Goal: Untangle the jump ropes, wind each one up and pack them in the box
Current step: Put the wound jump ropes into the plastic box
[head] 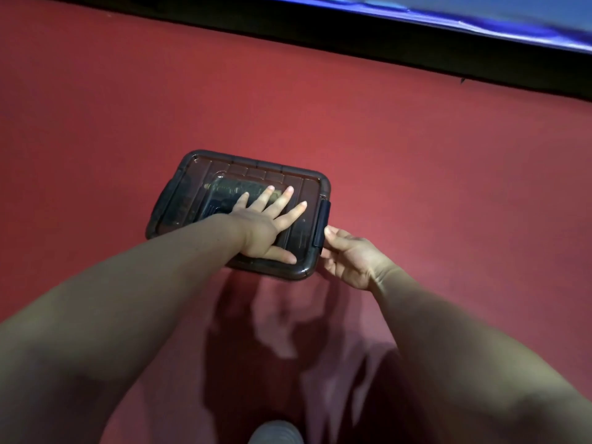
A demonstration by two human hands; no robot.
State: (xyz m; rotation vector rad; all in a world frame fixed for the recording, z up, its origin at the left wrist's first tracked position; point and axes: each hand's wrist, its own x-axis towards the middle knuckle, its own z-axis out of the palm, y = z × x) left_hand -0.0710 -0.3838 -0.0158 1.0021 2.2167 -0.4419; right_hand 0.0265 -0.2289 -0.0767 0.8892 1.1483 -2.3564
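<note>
A dark, see-through plastic box (189, 193) with its lid on lies on the red floor in the middle of the head view. Through the lid I make out a wound jump rope handle (230, 188) inside. My left hand (269, 224) lies flat on the lid with fingers spread and straight. My right hand (349, 254) is at the box's right end, its fingertips touching the dark latch (322, 224) there; how its fingers curl is not plain.
Red carpet (448, 187) surrounds the box on all sides. A black strip (384, 49) with a blue surface (480, 17) behind it runs along the far edge. A grey rounded thing (275, 432) shows at the bottom edge.
</note>
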